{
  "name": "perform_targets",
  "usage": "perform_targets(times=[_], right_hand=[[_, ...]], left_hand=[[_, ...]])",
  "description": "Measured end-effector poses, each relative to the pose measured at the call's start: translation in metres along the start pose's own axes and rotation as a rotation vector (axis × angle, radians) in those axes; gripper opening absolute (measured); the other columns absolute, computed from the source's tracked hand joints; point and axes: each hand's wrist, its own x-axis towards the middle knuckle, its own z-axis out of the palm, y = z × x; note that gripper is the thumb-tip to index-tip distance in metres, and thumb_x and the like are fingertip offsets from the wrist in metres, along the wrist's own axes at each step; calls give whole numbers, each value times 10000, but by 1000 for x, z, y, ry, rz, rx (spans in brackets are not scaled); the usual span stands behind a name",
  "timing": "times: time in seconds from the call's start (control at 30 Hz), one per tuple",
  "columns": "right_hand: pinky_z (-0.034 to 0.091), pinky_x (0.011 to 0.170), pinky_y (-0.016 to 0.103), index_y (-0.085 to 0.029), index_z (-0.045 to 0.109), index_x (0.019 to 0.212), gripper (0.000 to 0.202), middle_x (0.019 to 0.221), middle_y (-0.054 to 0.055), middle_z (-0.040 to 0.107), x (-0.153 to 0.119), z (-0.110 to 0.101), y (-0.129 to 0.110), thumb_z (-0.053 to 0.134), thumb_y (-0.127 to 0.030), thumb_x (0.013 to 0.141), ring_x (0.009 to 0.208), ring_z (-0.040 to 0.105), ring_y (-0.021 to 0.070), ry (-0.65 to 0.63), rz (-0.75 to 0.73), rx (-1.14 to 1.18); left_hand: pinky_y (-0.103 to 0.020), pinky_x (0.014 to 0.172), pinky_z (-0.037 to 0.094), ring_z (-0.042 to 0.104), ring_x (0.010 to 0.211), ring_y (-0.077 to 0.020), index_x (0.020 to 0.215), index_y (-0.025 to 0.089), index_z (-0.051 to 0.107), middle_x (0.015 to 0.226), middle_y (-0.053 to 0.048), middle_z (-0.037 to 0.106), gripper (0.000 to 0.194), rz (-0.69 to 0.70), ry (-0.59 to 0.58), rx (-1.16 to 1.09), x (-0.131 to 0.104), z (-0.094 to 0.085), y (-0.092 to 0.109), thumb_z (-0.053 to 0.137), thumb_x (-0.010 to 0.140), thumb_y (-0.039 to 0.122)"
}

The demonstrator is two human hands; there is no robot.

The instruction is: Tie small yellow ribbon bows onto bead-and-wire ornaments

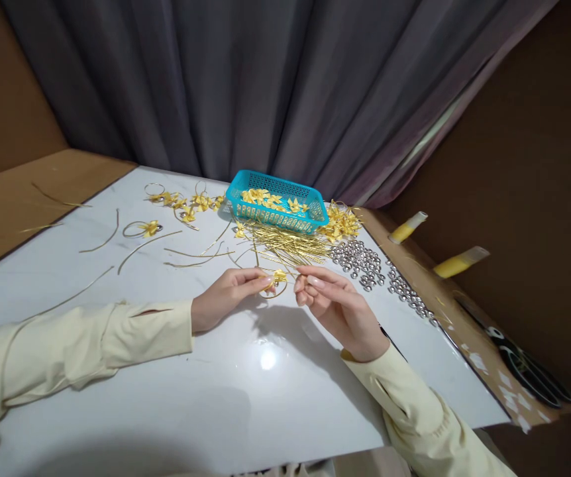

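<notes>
Near the middle of the white table, my left hand (233,295) pinches a small yellow ribbon flower (279,276) that has a loop of gold wire (276,295) below it. A silver bead seems to sit at the flower's centre. Just to the right, my right hand (332,298) has its thumb and index finger pressed together on a thin gold strand that runs toward the flower. The two hands are a small gap apart, and the fingertips partly hide the strand.
Behind the hands stands a teal basket (278,222) of yellow flowers. Gold wires (290,245) lie before it, silver beads (358,258) to the right. Finished-looking looped flowers (150,228) and loose wires are at left. Scissors (526,368) and two yellow tubes (462,262) are far right.
</notes>
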Motion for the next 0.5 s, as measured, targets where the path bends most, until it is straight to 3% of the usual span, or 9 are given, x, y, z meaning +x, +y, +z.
perform_targets(times=[0.13, 0.3, 0.5], right_hand=[[453, 613, 186, -204, 691, 950, 222, 682, -17, 665, 4, 0, -1, 662, -152, 736, 592, 562, 62, 68, 28, 44], [466, 623, 172, -176, 686, 816, 146, 702, -11, 671, 5, -3, -2, 716, -157, 674, 602, 579, 58, 96, 98, 97], [464, 628, 192, -182, 698, 809, 114, 678, -2, 682, 3, -5, -2, 713, -174, 697, 609, 590, 68, 88, 131, -7]], left_hand=[[-258, 754, 337, 486, 798, -140, 734, 155, 648, 808, -16, 580, 211, 2, 7, 37, -2, 0, 1, 591, 817, 340], [-259, 720, 336, 469, 763, -133, 744, 153, 641, 797, -17, 566, 214, -15, 28, -1, -1, 0, 0, 602, 809, 354], [-261, 706, 330, 456, 757, -134, 742, 157, 633, 793, -16, 542, 211, -44, -19, -53, -2, 1, 2, 598, 814, 353]])
